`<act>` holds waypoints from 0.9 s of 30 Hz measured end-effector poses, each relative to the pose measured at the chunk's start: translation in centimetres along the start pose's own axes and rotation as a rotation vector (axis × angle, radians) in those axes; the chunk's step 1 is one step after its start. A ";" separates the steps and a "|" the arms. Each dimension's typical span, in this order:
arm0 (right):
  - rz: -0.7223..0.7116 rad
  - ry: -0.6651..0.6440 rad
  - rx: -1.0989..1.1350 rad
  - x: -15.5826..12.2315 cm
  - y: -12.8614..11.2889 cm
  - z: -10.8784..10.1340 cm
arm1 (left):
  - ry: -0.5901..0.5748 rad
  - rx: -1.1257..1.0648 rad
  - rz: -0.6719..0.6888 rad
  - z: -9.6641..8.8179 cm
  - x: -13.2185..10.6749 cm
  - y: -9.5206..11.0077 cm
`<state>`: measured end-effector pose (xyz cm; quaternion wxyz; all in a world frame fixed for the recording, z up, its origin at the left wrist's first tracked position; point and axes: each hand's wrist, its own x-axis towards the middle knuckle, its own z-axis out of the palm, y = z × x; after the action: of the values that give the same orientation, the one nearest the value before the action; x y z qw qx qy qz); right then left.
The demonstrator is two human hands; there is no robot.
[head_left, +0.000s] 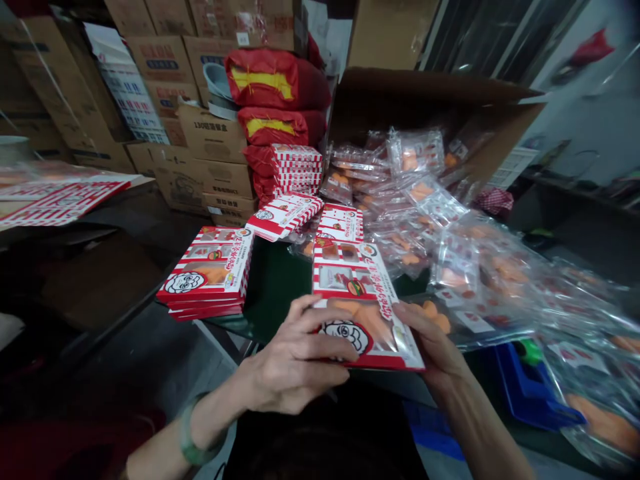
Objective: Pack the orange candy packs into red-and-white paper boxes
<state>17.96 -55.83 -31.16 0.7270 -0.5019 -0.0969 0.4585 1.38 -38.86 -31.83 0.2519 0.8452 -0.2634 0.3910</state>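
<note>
A flat red-and-white striped box (360, 287) with clear windows and a cartoon face lies tilted between my two hands. Orange pieces show through its largest window. My left hand (295, 353) grips its near left corner, fingers across the front. At the right edge, my right hand (435, 340) holds it, with the thumb side showing and the other fingers hidden beneath. Left of it sits a stack of similar boxes (210, 267). Behind are more such boxes (285, 215). Clear plastic packets (455, 267) with orange contents lie heaped to the right.
A large open carton (430, 87) stands behind the packets. A blue bin (530, 387) hangs near the right. Red sacks (280, 80) and brown cartons (215, 133) are piled at the back. Another surface with striped card sheets (65, 200) stands at the left.
</note>
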 end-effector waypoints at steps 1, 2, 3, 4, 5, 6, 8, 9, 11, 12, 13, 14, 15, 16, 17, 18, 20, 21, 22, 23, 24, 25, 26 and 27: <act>-0.034 0.006 -0.014 0.4 0.2 0.3 | 0.072 -0.010 -0.094 0.0 -0.4 -0.1; -0.062 -0.002 -0.009 0.8 0.4 0.6 | 0.191 -0.021 -0.229 0.0 -0.8 -0.3; -0.086 -0.020 0.005 1.4 0.7 1.2 | 0.328 -0.048 -0.395 -0.1 -1.1 -0.4; -0.106 -0.045 0.018 2.0 1.0 1.9 | 0.457 -0.101 -0.566 -0.2 -1.4 -0.6; -0.117 -0.076 0.023 2.6 1.4 2.7 | 0.554 -0.185 -0.727 -0.5 -1.5 -0.7; -0.123 -0.112 0.020 3.2 1.7 3.7 | 0.606 -0.295 -0.855 -1.0 -1.5 -0.7; -0.127 -0.192 0.001 4.3 2.4 5.9 | 0.623 -0.511 -1.002 -2.3 -1.5 -0.8; -0.122 -0.238 -0.015 4.8 2.8 7.0 | 0.646 -0.566 -1.034 -3.2 -1.5 -0.7; -0.105 -0.344 -0.090 5.7 3.4 9.0 | 0.784 -0.538 -1.086 -5.4 -1.8 -0.7; -0.100 -0.381 -0.150 6.1 3.6 9.8 | 0.886 -0.479 -1.104 -6.7 -2.0 -0.8; -0.095 -0.397 -0.218 6.5 3.8 10.2 | 0.984 -0.407 -1.121 -7.9 -2.4 -0.9; -0.088 -0.395 -0.283 6.8 3.9 10.4 | 1.069 -0.329 -1.133 -9.2 -2.9 -1.1; -0.080 -0.382 -0.334 7.2 3.9 10.4 | 1.137 -0.245 -1.139 -10.4 -3.4 -1.4; -0.074 -0.361 -0.368 7.5 3.8 10.0 | 1.176 -0.155 -1.144 -11.5 -4.0 -1.9; -0.073 -0.343 -0.401 7.9 3.7 9.5 | 1.191 -0.057 -1.151 -12.5 -4.7 -2.5; -0.095 -0.329 -0.466 8.4 3.6 8.7 | 1.174 0.049 -1.163 -13.2 -5.4 -3.1; -0.198 -0.272 -0.682 9.5 3.4 6.8 | 1.025 0.284 -1.244 -14.3 -6.8 -4.6; -0.262 -0.221 -0.803 10.2 3.2 5.8 | 0.909 0.402 -1.308 -14.6 -7.4 -5.2; -0.323 -0.165 -0.914 10.9 3.0 4.7 | 0.792 0.496 -1.367 -14.8 -8.0 -5.8; -0.380 -0.103 -1.006 11.7 2.7 3.8 | 0.696 0.544 -1.418 -14.9 -8.5 -6.3; -0.429 -0.044 -1.079 12.5 2.4 2.9 | 0.622 0.550 -1.461 -15.0 -8.9 -6.6; -0.477 0.010 -1.145 13.3 2.1 2.2 | 0.572 0.521 -1.493 -15.1 -9.1 -6.8; -0.531 0.059 -1.229 14.2 1.8 1.7 | 0.544 0.479 -1.511 -15.1 -9.2 -6.8; -0.583 0.100 -1.320 15.1 1.5 1.3 | 0.532 0.470 -1.513 -15.1 -9.1 -6.8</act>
<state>24.79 -43.36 -36.58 0.3687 -0.8105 -0.4501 0.0680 -7.33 -22.09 -32.00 0.3173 0.7039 0.5318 0.3478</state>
